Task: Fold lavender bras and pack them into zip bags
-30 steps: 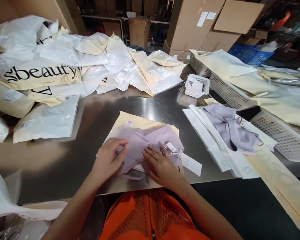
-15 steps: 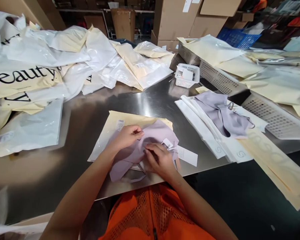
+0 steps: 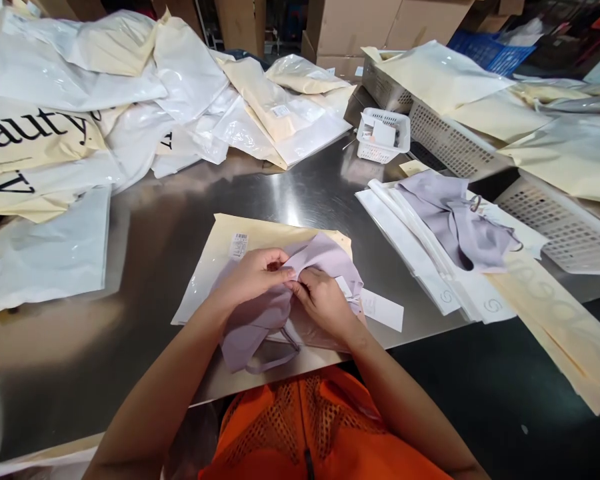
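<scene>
A lilac garment (image 3: 265, 319) with thin straps lies bunched on a cream and clear plastic bag (image 3: 205, 270) at the table's front edge. My left hand (image 3: 254, 273) pinches the cloth between thumb and fingers near its middle. Close beside it, my right hand (image 3: 326, 301) is closed on the same cloth, with its fingertips partly hidden in the fold. A white hang tag (image 3: 384, 309) sticks out from the garment's right side. One strap (image 3: 275, 360) loops toward me. A barcode label (image 3: 239, 246) shows on the bag's upper left.
Piled plastic bags (image 3: 190, 73) cover the left and back of the metal table (image 3: 150, 267). To the right, a second lilac garment (image 3: 455, 217) rests on white packets (image 3: 410, 247). A small white basket (image 3: 383, 143) and larger perforated crates (image 3: 455, 150) stand behind it.
My right hand has moved up toward my left hand, and both now grip the cloth close together. The fabric between them is lifted into a fold. The view has tilted slightly down.
</scene>
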Demonstrator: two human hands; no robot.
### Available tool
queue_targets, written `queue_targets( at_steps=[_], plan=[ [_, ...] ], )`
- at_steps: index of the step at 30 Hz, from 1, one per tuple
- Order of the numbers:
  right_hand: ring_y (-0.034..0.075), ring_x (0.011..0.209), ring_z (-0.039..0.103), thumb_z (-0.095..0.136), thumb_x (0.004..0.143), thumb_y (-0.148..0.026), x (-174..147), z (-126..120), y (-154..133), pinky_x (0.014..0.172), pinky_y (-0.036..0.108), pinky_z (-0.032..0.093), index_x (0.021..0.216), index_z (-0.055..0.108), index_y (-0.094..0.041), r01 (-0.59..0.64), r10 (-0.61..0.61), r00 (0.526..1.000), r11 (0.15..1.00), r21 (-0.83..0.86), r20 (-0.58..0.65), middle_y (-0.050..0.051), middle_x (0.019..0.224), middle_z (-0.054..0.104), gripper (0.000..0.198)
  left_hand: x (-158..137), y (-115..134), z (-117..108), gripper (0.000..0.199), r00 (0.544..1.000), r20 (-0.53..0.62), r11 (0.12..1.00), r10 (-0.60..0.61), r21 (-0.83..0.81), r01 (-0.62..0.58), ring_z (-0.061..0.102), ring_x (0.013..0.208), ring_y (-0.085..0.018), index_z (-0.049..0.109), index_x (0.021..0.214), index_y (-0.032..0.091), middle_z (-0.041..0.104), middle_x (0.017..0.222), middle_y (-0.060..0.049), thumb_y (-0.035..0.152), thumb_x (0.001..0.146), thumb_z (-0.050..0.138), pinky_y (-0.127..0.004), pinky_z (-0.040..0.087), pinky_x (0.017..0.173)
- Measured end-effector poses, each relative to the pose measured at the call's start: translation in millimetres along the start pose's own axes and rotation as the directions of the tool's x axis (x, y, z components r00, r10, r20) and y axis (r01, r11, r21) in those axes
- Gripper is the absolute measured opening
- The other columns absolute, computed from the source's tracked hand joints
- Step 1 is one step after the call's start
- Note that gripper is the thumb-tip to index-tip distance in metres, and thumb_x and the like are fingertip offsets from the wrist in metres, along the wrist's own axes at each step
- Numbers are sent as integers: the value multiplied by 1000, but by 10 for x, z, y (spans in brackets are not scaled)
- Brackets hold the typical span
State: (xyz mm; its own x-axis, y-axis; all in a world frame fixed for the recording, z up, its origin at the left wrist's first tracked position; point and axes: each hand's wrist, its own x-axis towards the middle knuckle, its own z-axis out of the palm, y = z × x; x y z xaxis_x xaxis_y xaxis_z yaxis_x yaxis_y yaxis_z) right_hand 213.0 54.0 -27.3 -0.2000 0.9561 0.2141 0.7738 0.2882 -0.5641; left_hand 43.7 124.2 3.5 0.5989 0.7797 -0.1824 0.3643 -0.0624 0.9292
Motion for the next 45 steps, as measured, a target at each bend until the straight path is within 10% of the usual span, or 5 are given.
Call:
queue_targets(
  at_steps=[10,16,23,31,45],
  plan=[
    [12,58,47,48,95,-19,119,1,8,64,25,36,57,43,-20,52,-52,999,966,255,-7,-3,58,51,38,241,35,70,37,924,-353,880,149,474,39,39,58,-15,34,59,21,41,57,3,32,89,52,-31,25,61],
    [12,56,48,48,97,-27,175,3,77,60,25,37,59,46,-21,-59,72,997,958,281,-34,-2,58,53,38,286,70,74,30,964,-190,869,185,489,-70,43,60,-16,41,62,21,47,60,2,28,90,50,-31,28,60],
    [11,55,50,46,98,-27,162,-9,65,63,25,40,56,46,-20,-44,13,996,933,358,86,-3,56,55,42,367,47,-76,36,947,-300,912,119,410,16,35,57,-14,32,56,21,34,55,3,29,86,49,-31,25,59],
    [11,57,50,48,99,-44,103,-178,43,62,24,39,58,48,-19,-71,33,994,922,379,104,-2,56,55,47,143,118,-182,41,999,32,999,-35,-28,36,30,59,-13,34,63,21,29,64,2,48,90,49,-30,21,55],
    [16,64,55,65,89,-42,-132,-240,120,60,28,42,68,58,-21,10,-11,1000,998,58,10,1,65,59,31,57,51,-158,42,994,-110,960,15,280,16,39,55,-14,34,60,21,39,57,2,46,93,40,-31,24,53]
  ],
)
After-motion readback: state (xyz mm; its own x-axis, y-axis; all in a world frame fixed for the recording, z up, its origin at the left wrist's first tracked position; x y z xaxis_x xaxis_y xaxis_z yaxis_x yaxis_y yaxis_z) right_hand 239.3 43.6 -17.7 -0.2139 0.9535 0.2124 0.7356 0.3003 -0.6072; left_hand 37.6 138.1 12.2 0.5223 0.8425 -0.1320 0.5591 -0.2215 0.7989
